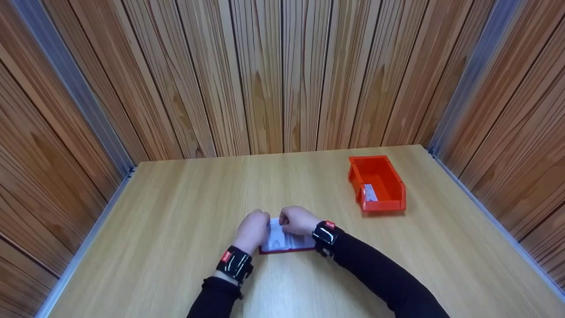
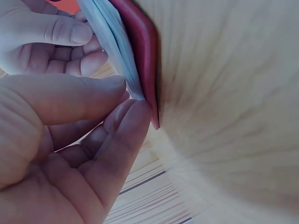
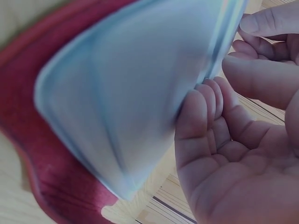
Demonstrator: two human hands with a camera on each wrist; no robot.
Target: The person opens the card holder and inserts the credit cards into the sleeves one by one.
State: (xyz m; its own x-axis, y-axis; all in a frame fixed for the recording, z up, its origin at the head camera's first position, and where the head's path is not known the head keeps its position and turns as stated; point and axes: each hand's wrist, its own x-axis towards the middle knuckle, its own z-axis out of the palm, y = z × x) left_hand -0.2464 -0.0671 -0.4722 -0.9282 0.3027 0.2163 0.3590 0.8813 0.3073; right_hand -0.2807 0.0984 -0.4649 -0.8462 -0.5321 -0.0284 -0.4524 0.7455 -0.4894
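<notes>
A card holder with a dark red cover and clear plastic sleeves lies open on the table, both hands at its far side. My left hand has its thumb and fingertips at a corner of the sleeves, pinching the edge beside the red cover. My right hand bends over the other part of the holder. Its curled fingers touch the edge of the sleeves in the right wrist view, the thumb close by. Both wrists wear black straps, and the right forearm and hand hide part of the holder.
An orange-red open bin with a whitish label-like patch inside stands at the back right of the wooden table. Wood-panelled walls rise behind and on both sides, with grey metal rails at the corners.
</notes>
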